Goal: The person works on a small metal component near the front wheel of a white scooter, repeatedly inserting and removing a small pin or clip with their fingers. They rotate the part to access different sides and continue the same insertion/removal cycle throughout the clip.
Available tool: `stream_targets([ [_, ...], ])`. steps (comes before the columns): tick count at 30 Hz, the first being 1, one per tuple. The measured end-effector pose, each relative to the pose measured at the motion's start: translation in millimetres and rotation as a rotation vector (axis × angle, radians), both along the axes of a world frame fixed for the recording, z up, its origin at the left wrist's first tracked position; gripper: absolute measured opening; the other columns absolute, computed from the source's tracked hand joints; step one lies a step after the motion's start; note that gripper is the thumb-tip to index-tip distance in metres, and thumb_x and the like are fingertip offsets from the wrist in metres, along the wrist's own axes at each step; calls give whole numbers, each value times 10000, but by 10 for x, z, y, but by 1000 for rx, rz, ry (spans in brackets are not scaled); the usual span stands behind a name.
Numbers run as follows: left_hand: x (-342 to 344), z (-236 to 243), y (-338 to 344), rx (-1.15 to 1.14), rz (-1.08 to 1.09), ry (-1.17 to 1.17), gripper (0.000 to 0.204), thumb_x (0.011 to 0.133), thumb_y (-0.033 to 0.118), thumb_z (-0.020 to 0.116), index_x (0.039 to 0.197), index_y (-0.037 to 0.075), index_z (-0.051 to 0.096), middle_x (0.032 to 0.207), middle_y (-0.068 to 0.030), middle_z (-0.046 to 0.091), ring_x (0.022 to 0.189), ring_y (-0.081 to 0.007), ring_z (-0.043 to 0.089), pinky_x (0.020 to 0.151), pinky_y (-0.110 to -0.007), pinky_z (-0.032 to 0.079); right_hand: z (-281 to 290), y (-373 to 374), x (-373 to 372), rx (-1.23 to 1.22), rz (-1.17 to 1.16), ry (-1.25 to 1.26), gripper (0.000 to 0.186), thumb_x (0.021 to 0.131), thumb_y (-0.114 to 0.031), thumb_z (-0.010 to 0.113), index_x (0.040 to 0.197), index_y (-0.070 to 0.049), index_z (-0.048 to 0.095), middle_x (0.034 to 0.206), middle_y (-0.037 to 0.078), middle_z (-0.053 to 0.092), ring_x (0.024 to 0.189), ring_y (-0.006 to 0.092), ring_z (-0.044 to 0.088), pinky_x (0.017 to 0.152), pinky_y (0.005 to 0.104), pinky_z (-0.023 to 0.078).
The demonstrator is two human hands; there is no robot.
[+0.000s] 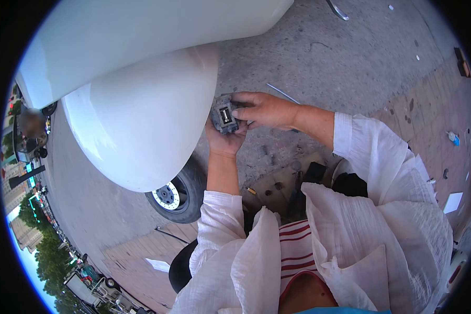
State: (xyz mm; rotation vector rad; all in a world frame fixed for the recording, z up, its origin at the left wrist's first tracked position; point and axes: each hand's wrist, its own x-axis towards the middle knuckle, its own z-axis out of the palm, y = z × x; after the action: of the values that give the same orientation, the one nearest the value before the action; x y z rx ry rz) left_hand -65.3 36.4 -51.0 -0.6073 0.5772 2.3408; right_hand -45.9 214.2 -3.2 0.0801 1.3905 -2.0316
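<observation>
Between my hands is a small dark grey, block-shaped mechanical part (217,121) with a rectangular opening on its upper face. Inside the opening a lighter strip shows; its exact kind I cannot make out. My left hand (230,140) cups the part from below and from the near side. From the right, my right hand (260,109) grips it, with the thumb by the opening and the fingers along its far edge. Some fingertips of both hands are hidden by the part. Just left of the hands hangs the rounded white body panel (146,115) of a vehicle.
Under the panel is a black-tyred wheel (192,194) with a silver brake disc (167,196). A thin metal rod (282,93) lies on the pavement beyond my right hand. A black object (314,171) sits near my knees. Parked vehicles stand at the far left.
</observation>
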Motion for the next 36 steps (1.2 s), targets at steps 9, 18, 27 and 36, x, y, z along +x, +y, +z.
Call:
stream_targets([
  [9,8,73,8,12,-23,-15,498,919,465,381,1120,66,600,942,-145,642,640,-216,542,461,-291,389,-16,-40,62,263,-62,258,608,969,-241,537,1498,-107,269,1255,166,559,1097,212,578,929,355,497],
  [18,31,17,-8,107,-32,18,472,912,463,405,1124,96,612,987,-145,658,724,-208,611,465,-269,409,86,-53,154,383,-94,354,594,942,-242,557,1462,-58,334,1308,214,537,1173,283,564,1011,350,428],
  [27,62,147,54,75,-50,-18,469,923,460,400,1128,94,612,1021,-147,657,736,-199,619,458,-258,404,93,-11,201,527,-175,596,603,907,-191,582,1451,-63,355,1276,229,536,1134,323,577,980,388,448],
  [36,62,-17,-46,165,-71,48,449,907,478,423,1057,105,622,929,-110,657,614,-181,570,442,-245,414,188,-10,310,587,-241,847,472,853,-92,595,1321,-104,543,1096,165,518,1038,302,555,915,388,461],
])
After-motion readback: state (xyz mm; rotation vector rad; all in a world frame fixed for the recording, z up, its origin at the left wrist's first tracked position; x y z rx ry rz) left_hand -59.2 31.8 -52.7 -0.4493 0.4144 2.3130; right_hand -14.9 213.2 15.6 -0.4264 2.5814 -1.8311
